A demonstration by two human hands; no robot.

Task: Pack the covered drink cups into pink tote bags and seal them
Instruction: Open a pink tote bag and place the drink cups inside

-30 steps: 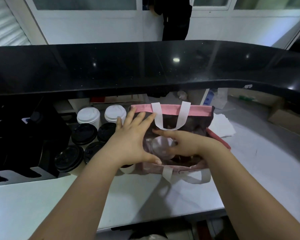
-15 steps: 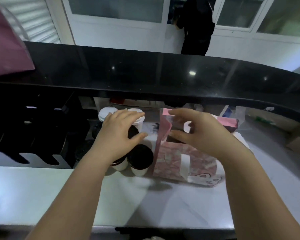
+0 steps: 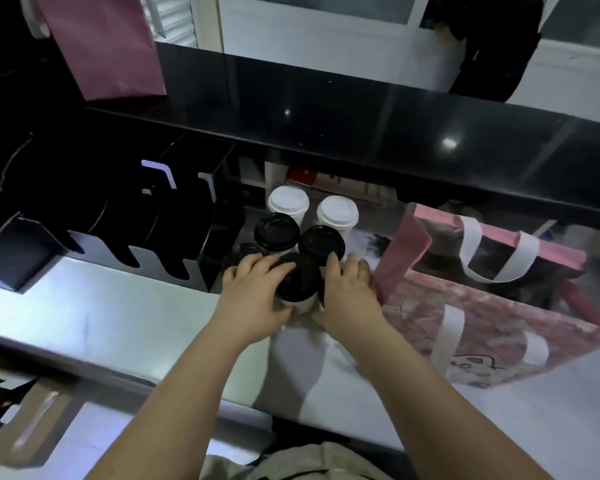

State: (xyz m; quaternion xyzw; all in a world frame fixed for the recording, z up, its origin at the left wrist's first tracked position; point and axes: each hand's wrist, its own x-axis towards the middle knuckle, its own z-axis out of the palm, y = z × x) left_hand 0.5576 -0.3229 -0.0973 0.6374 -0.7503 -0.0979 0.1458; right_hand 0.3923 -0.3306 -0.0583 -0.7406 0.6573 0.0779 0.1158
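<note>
Black-lidded cup (image 3: 297, 278), nearest of the cluster on the counter (image 3: 118, 317), is clasped between left hand (image 3: 253, 299) and right hand (image 3: 347, 296), fingers curled round it. Step, apparently: pick-up. Next: lift clear, carry right, lower upright into open pink tote bag (image 3: 482, 327).

Glossy black counter ledge (image 3: 361, 133), matt plastic cup lids (image 3: 298, 277).

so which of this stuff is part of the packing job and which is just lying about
Job: front cup, held by left hand and right hand; other lidded cups; pink tote bag.
Lying about: black rack; cardboard box.
</note>
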